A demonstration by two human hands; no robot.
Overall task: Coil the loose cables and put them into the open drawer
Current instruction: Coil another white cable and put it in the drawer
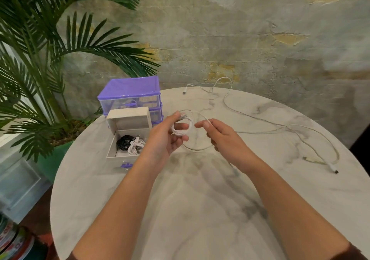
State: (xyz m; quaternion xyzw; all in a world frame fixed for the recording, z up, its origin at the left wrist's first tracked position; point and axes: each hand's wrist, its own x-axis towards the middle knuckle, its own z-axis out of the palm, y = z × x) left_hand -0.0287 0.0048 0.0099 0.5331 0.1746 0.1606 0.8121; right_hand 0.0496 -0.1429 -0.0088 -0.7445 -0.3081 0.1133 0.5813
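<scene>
Left hand point(170, 137) grips a small white cable coil point(181, 128), right hand point(222, 137) pinches its loose strand above the tabletop point(200, 199).

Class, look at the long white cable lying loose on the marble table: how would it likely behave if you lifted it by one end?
The loose white cable would probably droop: it already lies in slack curves on the table. It likely drags its plug along. It looks thin, so probably light, coiling easily like the coil in the left hand.
</scene>
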